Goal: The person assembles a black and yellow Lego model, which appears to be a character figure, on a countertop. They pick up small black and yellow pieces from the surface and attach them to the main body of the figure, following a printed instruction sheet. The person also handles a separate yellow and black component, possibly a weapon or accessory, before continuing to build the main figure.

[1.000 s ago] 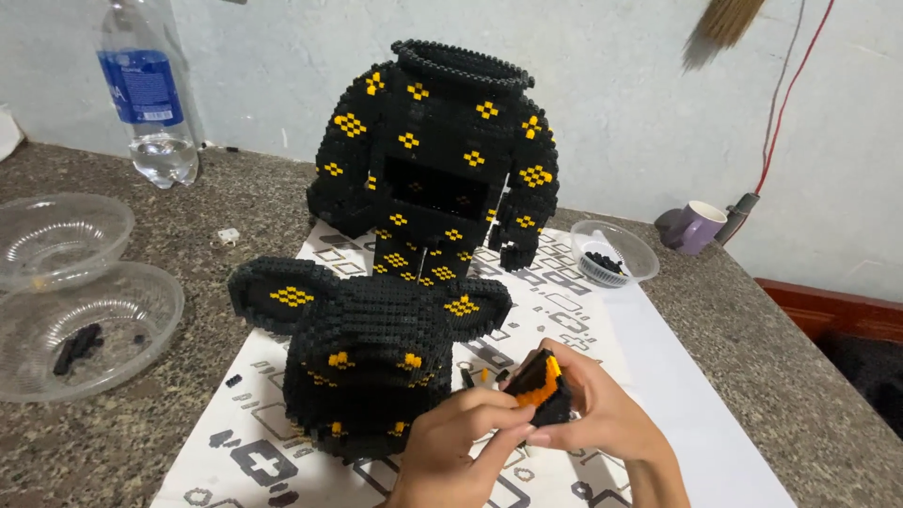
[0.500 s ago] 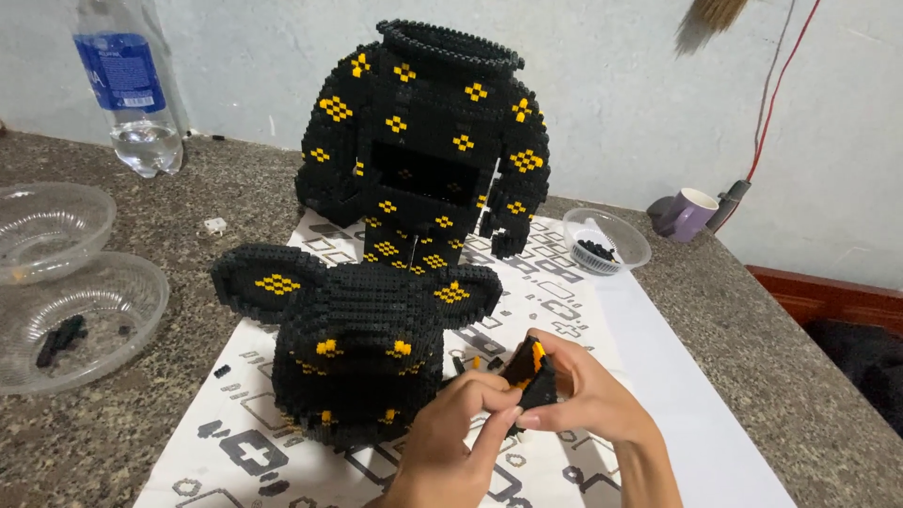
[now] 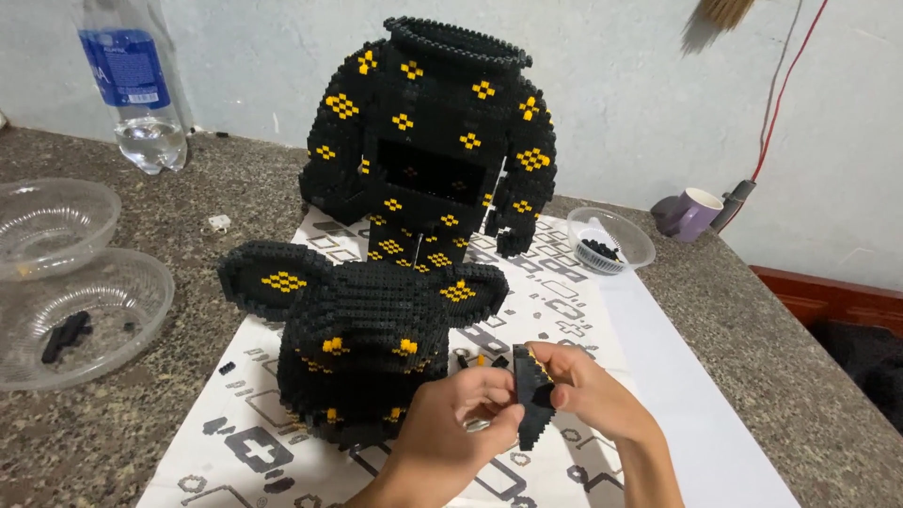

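- Your left hand (image 3: 461,414) and right hand (image 3: 588,390) meet low over the printed white paper sheet (image 3: 564,301), fingers pinched on a small black-and-yellow brick slab (image 3: 530,400) held upright between them.
- Just left of the slab sits the black brick head with yellow diamond spots (image 3: 362,343).
- Behind it stands the matching headless brick body (image 3: 433,150).
- A clear plastic bowl holding black pieces (image 3: 80,315) rests well apart on the speckled stone counter (image 3: 781,376).

Your left hand (image 3: 451,423) hides the lower edge of the block piece (image 3: 529,400); beyond it, the bottle (image 3: 136,85) top is cut off.
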